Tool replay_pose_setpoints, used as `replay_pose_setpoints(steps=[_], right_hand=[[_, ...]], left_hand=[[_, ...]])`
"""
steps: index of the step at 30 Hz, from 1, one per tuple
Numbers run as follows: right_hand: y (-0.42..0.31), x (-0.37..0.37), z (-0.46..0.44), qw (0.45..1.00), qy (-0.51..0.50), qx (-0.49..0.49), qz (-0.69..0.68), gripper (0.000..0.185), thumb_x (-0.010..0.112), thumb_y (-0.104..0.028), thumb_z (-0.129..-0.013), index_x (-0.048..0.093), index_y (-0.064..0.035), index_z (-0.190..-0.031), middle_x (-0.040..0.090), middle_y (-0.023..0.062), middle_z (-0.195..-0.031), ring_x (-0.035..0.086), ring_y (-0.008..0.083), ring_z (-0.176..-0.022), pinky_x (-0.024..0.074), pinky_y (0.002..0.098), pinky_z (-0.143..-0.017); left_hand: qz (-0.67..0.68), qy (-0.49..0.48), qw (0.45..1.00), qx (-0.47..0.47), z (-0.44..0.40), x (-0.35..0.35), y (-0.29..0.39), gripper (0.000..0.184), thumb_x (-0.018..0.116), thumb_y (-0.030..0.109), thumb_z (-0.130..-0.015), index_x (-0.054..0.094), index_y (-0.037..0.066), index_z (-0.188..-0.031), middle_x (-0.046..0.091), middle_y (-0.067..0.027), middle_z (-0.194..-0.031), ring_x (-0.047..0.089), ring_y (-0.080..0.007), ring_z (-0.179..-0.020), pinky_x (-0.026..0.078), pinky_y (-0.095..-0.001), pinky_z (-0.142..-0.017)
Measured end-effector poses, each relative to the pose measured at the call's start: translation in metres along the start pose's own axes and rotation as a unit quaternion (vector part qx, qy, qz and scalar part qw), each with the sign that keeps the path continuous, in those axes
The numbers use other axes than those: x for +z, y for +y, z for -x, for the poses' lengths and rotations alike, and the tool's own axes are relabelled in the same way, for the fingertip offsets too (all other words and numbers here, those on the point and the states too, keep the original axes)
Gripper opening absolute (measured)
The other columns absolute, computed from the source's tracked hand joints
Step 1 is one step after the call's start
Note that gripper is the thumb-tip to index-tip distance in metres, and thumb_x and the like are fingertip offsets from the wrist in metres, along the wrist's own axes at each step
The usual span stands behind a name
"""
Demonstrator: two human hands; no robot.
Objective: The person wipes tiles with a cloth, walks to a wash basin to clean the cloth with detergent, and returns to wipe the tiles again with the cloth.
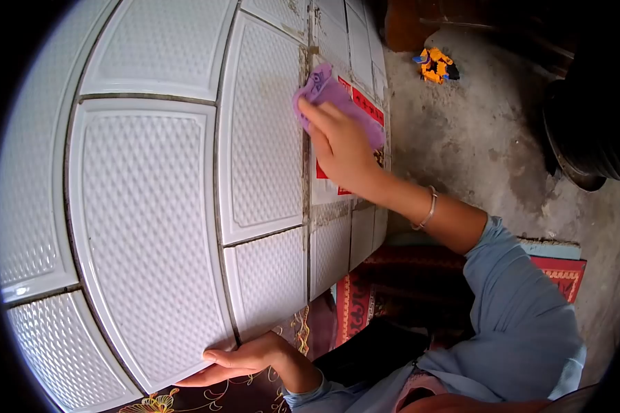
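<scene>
White embossed tiles (145, 227) with dark grout lines cover the surface in front of me. My right hand (337, 141) grips a purple cloth (355, 103) and presses it against the tiles near a grout joint. Beneath and beside the cloth is a red and white printed sheet (367, 104) on the tiles, partly hidden by the cloth and hand. Lower down, my left hand (244, 359) rests at the bottom edge of a large tile. Its fingers are stretched out and it holds nothing.
An orange toy with blue and black parts (435, 65) lies on the grey concrete floor (475, 131). Dark stacked round vessels (585, 151) stand at the right. A red patterned mat (355, 303) and dark cloth with gold embroidery (207, 396) are below.
</scene>
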State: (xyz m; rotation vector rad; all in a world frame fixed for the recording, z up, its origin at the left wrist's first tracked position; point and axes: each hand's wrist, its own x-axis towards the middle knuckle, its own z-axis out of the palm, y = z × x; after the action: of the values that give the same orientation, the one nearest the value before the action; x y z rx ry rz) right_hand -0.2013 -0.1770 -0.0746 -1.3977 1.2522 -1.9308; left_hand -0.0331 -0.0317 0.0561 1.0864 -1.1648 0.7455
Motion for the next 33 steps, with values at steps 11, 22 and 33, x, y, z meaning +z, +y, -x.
replay_pose_setpoints(steps=[11,22,33], right_hand=[[0.021,0.009,-0.010,0.998,0.013,-0.064,0.001,0.037,0.047,0.000,-0.087,0.046,0.0049,-0.124,0.052,0.0194,-0.097,0.054,0.0390,-0.086,0.0448,0.0441,-0.072],[-0.026,0.016,0.044,0.997,-0.031,-0.010,-0.066,0.042,0.047,-0.001,-0.091,0.042,0.0046,-0.132,0.048,0.0184,-0.096,0.052,0.0305,-0.083,0.0438,0.0344,-0.075],[-0.007,0.012,0.028,1.000,-0.003,0.004,0.019,0.037,0.049,-0.003,-0.091,0.046,0.0040,-0.128,0.050,0.0154,-0.093,0.053,0.0295,-0.085,0.0435,0.0336,-0.076]], left_hand=[[-0.035,0.025,0.998,-0.039,0.004,0.004,0.004,0.068,0.050,0.030,-0.090,0.022,0.006,-0.147,0.026,-0.0180,-0.146,0.039,-0.0301,-0.126,0.038,-0.0431,-0.103],[-0.043,0.033,0.998,-0.022,0.004,0.007,0.005,0.068,0.050,0.030,-0.087,0.027,0.005,-0.146,0.033,-0.0180,-0.142,0.043,-0.0301,-0.124,0.039,-0.0427,-0.101],[-0.051,0.031,0.998,-0.036,0.005,0.004,0.000,0.068,0.049,0.030,-0.085,0.029,0.004,-0.145,0.033,-0.0178,-0.142,0.042,-0.0299,-0.124,0.038,-0.0425,-0.101]])
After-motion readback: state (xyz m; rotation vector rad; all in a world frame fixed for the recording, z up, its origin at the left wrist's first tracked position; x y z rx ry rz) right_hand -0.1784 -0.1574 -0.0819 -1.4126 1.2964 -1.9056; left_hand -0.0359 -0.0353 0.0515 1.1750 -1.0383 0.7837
